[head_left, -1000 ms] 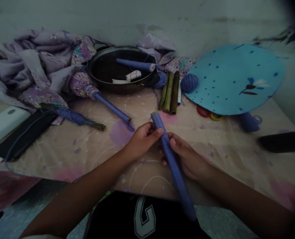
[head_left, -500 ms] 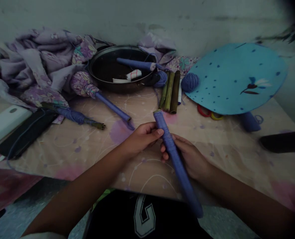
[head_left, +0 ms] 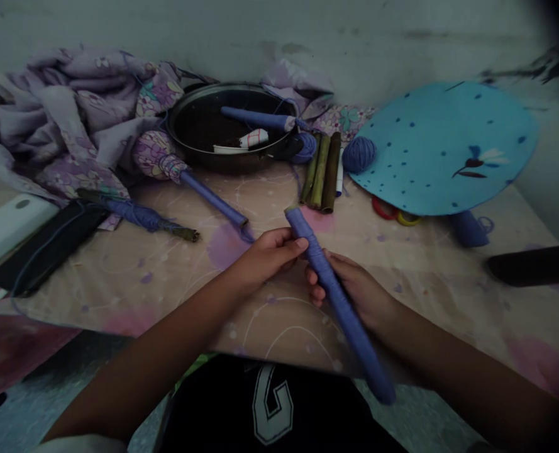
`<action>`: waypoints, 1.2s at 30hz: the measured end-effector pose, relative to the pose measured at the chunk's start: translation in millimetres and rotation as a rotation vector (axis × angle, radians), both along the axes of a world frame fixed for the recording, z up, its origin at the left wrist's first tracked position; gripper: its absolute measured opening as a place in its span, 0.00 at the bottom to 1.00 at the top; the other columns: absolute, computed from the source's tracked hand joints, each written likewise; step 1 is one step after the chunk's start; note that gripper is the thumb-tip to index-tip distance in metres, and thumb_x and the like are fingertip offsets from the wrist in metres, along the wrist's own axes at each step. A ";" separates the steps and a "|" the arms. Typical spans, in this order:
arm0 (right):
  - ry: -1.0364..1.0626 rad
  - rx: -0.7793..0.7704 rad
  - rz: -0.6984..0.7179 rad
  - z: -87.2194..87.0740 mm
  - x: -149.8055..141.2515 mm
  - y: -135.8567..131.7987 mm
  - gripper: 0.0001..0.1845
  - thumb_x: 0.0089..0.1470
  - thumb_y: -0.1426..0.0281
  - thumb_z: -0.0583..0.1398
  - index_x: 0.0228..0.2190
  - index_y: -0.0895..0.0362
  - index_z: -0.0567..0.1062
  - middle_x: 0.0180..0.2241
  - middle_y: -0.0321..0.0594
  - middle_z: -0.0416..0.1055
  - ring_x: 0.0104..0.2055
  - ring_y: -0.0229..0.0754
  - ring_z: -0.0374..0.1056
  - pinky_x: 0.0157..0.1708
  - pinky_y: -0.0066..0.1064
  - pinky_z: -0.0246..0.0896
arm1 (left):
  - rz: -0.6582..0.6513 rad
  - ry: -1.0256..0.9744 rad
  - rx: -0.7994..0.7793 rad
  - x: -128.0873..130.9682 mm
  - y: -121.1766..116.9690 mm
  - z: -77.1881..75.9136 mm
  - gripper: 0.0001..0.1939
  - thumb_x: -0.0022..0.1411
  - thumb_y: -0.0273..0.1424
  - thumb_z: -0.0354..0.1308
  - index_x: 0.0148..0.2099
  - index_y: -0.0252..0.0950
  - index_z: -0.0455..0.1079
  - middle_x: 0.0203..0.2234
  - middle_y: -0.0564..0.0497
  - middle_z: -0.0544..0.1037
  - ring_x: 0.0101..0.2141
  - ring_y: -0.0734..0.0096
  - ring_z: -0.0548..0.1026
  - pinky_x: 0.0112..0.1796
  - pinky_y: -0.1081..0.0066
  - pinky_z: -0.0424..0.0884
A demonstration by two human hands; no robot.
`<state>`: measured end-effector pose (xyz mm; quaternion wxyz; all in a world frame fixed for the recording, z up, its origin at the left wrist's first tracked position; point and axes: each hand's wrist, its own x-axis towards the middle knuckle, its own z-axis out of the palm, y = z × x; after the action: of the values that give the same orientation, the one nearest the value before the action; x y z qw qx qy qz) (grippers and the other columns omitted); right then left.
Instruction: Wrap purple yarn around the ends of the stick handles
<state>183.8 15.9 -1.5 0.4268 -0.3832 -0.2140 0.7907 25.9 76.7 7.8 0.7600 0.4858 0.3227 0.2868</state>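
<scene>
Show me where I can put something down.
The left hand and right hand hold a blue-wrapped stick. Bare tablecloth shows right of the right hand, below the blue disc, and between the left hand and black pouch. The back is crowded: metal pan, green sticks, yarn balls.

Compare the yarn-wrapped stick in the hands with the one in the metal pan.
The held stick is gripped by the left hand and right hand; the other stick rests in the metal pan. The held stick slants toward the person; the other lies nearly level. Both are slim rods wrapped in blue-violet yarn.
</scene>
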 end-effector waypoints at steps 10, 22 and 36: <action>0.035 0.055 0.008 2.3 -0.9 -0.2 0.13 0.51 0.61 0.63 0.31 0.60 0.73 0.27 0.37 0.72 0.23 0.32 0.67 0.22 0.22 0.66 | 0.076 -0.031 0.042 0.7 2.2 -0.5 0.17 0.52 0.41 0.62 0.31 0.32 0.64 0.17 0.58 0.64 0.17 0.83 0.58 0.18 0.77 0.49; 0.064 0.125 -0.028 -1.1 -2.4 -1.6 0.15 0.48 0.63 0.66 0.36 0.58 0.74 0.31 0.38 0.73 0.27 0.34 0.69 0.23 0.24 0.69 | 0.009 -0.079 0.082 -2.0 -0.6 -2.1 0.14 0.55 0.38 0.61 0.35 0.32 0.64 0.22 0.55 0.70 0.24 0.77 0.70 0.28 0.75 0.66; -0.091 0.293 -0.028 3.3 -4.4 -7.4 0.24 0.45 0.55 0.65 0.39 0.55 0.68 0.31 0.36 0.69 0.28 0.37 0.67 0.19 0.26 0.68 | -0.015 -0.151 0.071 -2.3 -2.4 1.0 0.16 0.54 0.38 0.62 0.36 0.32 0.65 0.20 0.57 0.70 0.19 0.80 0.68 0.22 0.78 0.61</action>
<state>179.4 8.5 1.9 0.4790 -0.3554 -0.3408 0.7268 23.6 74.3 8.8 0.7665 0.4919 0.2505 0.3284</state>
